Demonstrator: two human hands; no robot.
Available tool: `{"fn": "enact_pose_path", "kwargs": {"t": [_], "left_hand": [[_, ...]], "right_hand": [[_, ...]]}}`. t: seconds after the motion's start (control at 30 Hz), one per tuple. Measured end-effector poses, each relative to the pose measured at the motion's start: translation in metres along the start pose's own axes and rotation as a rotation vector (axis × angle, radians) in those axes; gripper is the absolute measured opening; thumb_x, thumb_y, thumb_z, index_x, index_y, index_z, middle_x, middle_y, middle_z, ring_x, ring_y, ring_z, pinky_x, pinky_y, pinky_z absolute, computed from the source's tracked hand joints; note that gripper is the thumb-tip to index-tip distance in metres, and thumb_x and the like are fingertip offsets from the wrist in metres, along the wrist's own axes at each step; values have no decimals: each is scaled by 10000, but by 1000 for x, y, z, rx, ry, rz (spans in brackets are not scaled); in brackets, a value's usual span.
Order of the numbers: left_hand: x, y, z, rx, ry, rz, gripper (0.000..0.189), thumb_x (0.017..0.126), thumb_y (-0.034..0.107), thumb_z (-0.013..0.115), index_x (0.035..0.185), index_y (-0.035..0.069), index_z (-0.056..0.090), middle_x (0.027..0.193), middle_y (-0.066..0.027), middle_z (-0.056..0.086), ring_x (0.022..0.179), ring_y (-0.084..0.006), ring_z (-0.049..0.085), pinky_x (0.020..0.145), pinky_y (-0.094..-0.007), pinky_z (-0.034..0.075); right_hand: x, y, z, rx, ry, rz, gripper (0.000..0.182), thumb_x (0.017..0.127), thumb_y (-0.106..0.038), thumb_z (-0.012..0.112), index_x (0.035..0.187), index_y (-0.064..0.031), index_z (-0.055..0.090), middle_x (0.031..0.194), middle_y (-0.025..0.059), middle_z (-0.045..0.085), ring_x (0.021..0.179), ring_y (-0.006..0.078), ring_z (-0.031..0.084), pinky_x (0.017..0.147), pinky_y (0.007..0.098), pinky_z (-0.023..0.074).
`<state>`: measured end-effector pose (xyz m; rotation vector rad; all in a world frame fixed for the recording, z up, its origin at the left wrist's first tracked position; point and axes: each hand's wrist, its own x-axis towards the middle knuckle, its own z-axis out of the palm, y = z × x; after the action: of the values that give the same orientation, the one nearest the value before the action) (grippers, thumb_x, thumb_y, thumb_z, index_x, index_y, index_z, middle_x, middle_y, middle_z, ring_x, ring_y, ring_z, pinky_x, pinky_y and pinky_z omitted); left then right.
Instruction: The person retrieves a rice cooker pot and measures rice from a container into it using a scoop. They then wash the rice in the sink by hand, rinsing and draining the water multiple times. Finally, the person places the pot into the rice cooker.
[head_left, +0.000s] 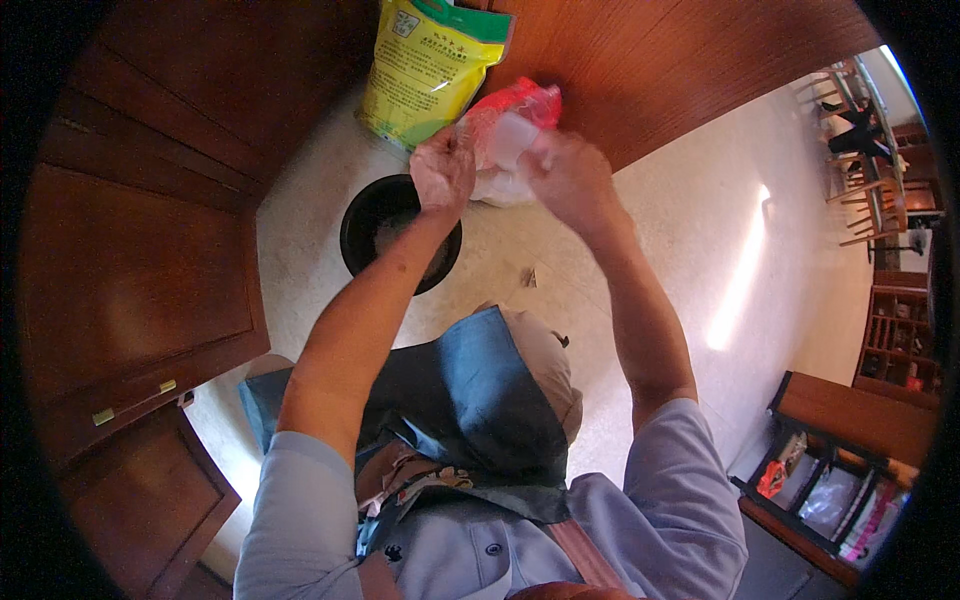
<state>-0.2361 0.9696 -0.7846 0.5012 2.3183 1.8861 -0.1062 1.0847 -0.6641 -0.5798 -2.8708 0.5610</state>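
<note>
A red and clear plastic bag (520, 96) sits on the floor against the wooden panel. My left hand (442, 172) is closed on its near left edge. In my right hand (576, 184) is a small whitish plastic cup (514, 139), blurred, held in front of the bag's mouth. The bag's contents are partly hidden behind the cup and hands. Below my left wrist stands a round black bowl (361, 232), partly covered by my forearm. Something pale lies at its bottom, too dim to name. A yellow and green printed plastic sack (420, 75) stands upright behind my left hand.
Dark wooden cabinet doors (142, 262) line the left, one lower door (150, 495) standing ajar. A small dark scrap (529, 277) lies on the pale floor (675, 225). An open drawer with dividers (825, 484) is at lower right; wooden chairs (870, 196) are farther off.
</note>
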Motion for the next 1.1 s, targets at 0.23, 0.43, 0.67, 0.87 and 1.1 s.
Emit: {"fn": "enact_pose_path", "kwargs": {"t": [0.23, 0.43, 0.67, 0.87, 1.1], "left_hand": [[-42, 29, 3, -133, -5, 73, 262, 1004, 205, 579, 937, -25, 685, 739, -139, 627, 665, -213, 552, 677, -344, 487], [-73, 33, -12, -268, -56, 232, 292, 1052, 241, 523, 1065, 13, 704, 804, 24, 542, 718, -86, 463, 648, -266, 408], [-87, 21, -4, -120, -72, 164, 245, 1034, 202, 559, 1113, 15, 697, 967, -35, 615, 880, -120, 544, 782, -278, 452], [-104, 28, 12, -393, -174, -20, 265, 1031, 184, 563, 1183, 5, 685, 1162, -63, 669, 1074, -131, 576, 940, -294, 456], [-102, 33, 29, -424, -412, -51, 267, 1032, 205, 569, 1132, -9, 694, 1062, 22, 669, 1003, -70, 547, 942, -257, 442]], "right_hand": [[7, 5, 61, -313, -10, -189, 282, 857, -287, 650, 903, -10, 683, 955, 233, 694, 893, 362, 691, 761, 496, 555], [52, 48, 117, -50, -264, 7, 338, 800, -412, 715, 865, -81, 691, 920, 133, 719, 847, 301, 701, 713, 441, 548], [62, 61, 159, 55, -123, 213, 257, 827, -362, 708, 907, -118, 719, 866, 103, 730, 796, 286, 703, 693, 432, 539], [58, 66, 162, 135, -87, 221, 238, 838, -341, 702, 921, -118, 715, 863, 96, 724, 788, 272, 692, 685, 423, 536], [39, 83, 151, 240, -50, 210, 216, 850, -316, 695, 938, -119, 711, 858, 87, 716, 778, 257, 680, 675, 413, 532]]}}
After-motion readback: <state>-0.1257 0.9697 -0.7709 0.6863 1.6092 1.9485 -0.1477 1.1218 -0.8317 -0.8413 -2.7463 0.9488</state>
